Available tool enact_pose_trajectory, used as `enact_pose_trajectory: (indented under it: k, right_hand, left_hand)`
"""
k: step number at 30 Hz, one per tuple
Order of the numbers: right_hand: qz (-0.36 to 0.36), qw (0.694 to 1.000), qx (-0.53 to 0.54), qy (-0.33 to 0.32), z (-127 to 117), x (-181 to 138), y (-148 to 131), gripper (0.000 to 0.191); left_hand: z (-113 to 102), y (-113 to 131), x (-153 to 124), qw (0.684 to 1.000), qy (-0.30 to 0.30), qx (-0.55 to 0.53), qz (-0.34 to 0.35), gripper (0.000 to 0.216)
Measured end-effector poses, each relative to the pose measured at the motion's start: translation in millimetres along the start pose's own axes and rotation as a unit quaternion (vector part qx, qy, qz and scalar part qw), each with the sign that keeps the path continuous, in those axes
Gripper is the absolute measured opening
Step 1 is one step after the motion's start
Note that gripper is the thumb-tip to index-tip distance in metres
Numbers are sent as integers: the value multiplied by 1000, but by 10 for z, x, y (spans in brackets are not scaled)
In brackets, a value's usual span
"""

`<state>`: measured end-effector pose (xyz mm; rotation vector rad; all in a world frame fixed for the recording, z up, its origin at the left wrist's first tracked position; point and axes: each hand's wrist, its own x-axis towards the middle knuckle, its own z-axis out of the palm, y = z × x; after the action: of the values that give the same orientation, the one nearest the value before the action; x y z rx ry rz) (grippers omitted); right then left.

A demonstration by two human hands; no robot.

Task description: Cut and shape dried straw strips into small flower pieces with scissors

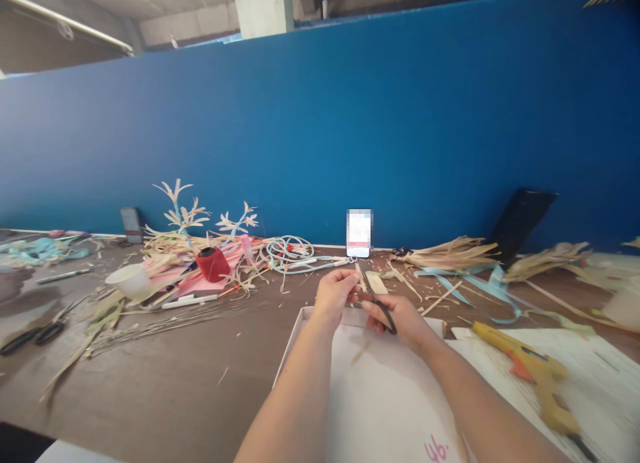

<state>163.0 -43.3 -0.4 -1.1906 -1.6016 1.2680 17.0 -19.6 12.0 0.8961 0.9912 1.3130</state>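
My left hand (339,295) is closed in a pinch on a thin pale strip (359,274), only partly visible between the fingertips. In my right hand (395,316) are dark-handled scissors (385,313), gripped by the handles. Their blades point up and away, close beside the left fingertips; whether they touch the strip is hard to make out. Both hands are above the far edge of a shallow white box (385,396) with "46." written on it in pink. A blurred beige sliver (361,351) shows over the box, below the hands.
Behind the hands, a lit phone (359,233) leans on the blue partition (320,130). At right are dried strips (450,255) and a yellow glue gun (537,370). At left are a red thread spool (213,264), a white cup (129,280), thin wires (170,326) and other scissors (43,333).
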Motion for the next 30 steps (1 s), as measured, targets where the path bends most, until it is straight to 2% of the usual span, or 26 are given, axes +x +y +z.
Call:
enact_pose_trajectory:
  k: [7, 17, 24, 30]
  right_hand:
    - [-14, 999, -38, -20, 4, 24, 66, 39]
    - [-8, 998, -48, -29, 7, 1, 27, 49]
    - [-2, 998, -61, -24, 15, 9, 21, 50]
    - [4, 997, -78, -12, 42, 18, 23, 50]
  left_hand:
    - [-16, -9, 19, 1000, 5, 12, 1, 24]
    - [-55, -32, 50, 998, 10, 54, 2, 21]
    - [-58, -24, 43, 998, 15, 57, -2, 21]
    - [-51, 1, 39, 998, 25, 64, -9, 13]
